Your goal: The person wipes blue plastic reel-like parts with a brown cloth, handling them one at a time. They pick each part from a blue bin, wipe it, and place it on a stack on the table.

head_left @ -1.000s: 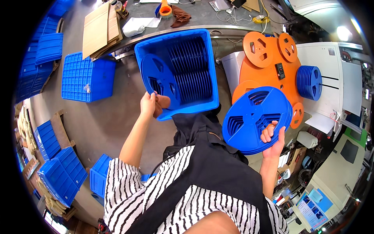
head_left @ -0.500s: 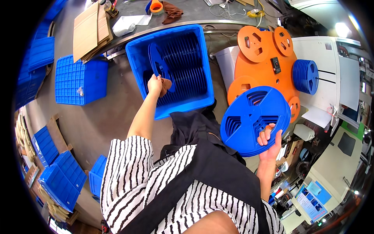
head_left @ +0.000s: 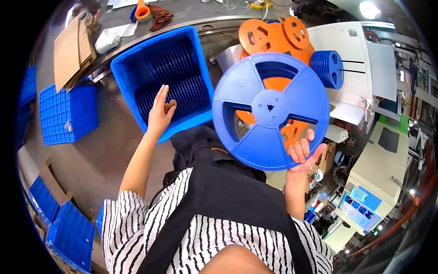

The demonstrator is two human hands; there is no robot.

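Note:
My right hand (head_left: 305, 153) grips a stack of large blue reels (head_left: 279, 108) by the near right rim, thumb outside and fingers hooked through a window. The stack faces up toward me, so the lower reels are mostly hidden. My left hand (head_left: 160, 112) is open with its fingers stretched out and nothing in them. It hovers over the near part of a blue plastic bin (head_left: 132, 119). Inside that bin, two rows of dark blue reels (head_left: 175, 59) stand on edge, packed side by side.
Beyond the held stack is an orange disc assembly with smaller orange wheels (head_left: 254, 36). Several blue reels (head_left: 327, 69) sit on a rod by a white machine (head_left: 349, 43). Left of the bin stands another blue crate (head_left: 68, 114), below cardboard sheets (head_left: 68, 55) on the grey bench (head_left: 182, 13).
My left hand has let go of the reel it held in the bin, and its fingers have straightened. The reel stack in my right hand has come up closer and tilted to face me.

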